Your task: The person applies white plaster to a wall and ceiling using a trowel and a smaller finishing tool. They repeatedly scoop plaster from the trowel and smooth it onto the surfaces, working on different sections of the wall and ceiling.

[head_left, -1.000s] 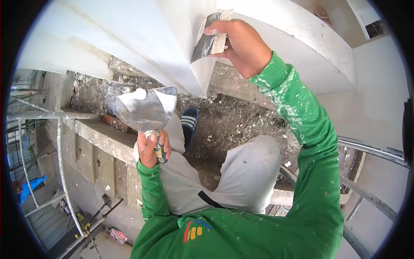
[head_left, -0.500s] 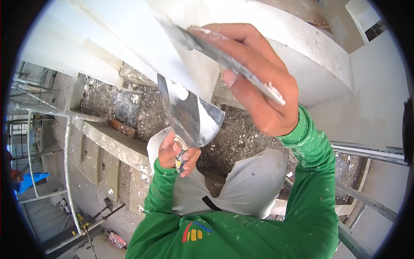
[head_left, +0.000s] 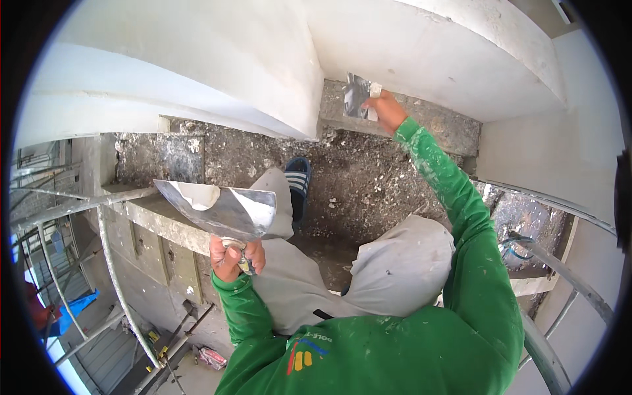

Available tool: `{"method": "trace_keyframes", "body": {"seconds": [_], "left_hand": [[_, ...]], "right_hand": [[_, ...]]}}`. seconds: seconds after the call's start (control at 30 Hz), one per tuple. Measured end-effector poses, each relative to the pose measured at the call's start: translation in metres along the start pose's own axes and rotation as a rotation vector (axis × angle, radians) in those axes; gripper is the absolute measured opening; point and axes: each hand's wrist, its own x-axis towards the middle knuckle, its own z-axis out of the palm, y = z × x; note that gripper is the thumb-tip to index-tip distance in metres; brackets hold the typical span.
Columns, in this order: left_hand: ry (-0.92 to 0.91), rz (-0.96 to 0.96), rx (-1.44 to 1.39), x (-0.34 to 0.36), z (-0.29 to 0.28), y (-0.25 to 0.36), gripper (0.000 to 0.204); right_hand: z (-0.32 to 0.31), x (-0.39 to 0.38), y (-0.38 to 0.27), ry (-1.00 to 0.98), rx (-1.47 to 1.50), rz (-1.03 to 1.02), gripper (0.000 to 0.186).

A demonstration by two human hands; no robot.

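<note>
My left hand grips the handle of a broad metal trowel, held over the ledge on the left. White putty lies in a lump on its blade, with another white patch toward the right end. Out ahead and to the right, my right hand holds a flat scraper blade by its pale upper edge, fingers closed around it. Whitish smears show on its metal face. The scraper is close to the foot of the white wall; whether it touches cannot be told.
A white wall corner juts in ahead. Below lies a rough floor strewn with plaster crumbs, where a blue striped sandal shows. Metal scaffold tubes stand at left, others at right. A concrete ledge runs along the left.
My right hand with the scraper has moved away from me, from near the view down to the far wall base. The trowel in my left hand has shifted left, its blade turned crosswise.
</note>
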Motion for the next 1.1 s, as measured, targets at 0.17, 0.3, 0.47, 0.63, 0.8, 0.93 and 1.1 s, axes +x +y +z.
{"method": "trace_keyframes", "body": {"seconds": [0.17,0.3,0.47,0.63,0.8,0.93,1.1], "left_hand": [[0.130,0.120,0.014,0.001,-0.006,-0.003,0.045],[0.035,0.154,0.094,0.002,-0.011,-0.001,0.045],[0.077,0.184,0.068,0.002,-0.018,0.002,0.046],[0.091,0.169,0.078,-0.001,-0.017,0.005,0.043],[0.084,0.108,0.016,0.002,-0.011,0.006,0.043],[-0.018,0.080,-0.016,0.010,-0.006,0.006,0.038],[-0.066,0.049,-0.042,0.015,0.002,0.002,0.038]], "right_hand": [[0.010,0.075,0.075,0.147,0.410,0.326,0.023],[0.022,0.101,0.091,0.031,0.354,0.265,0.027],[0.027,0.132,0.106,0.090,0.136,0.219,0.032],[0.043,0.122,0.069,0.034,0.196,0.329,0.024],[0.066,0.051,-0.047,-0.023,0.151,0.131,0.021],[0.090,-0.006,-0.141,-0.107,0.115,-0.075,0.020],[0.131,-0.086,-0.253,-0.135,-0.043,-0.341,0.026]]}}
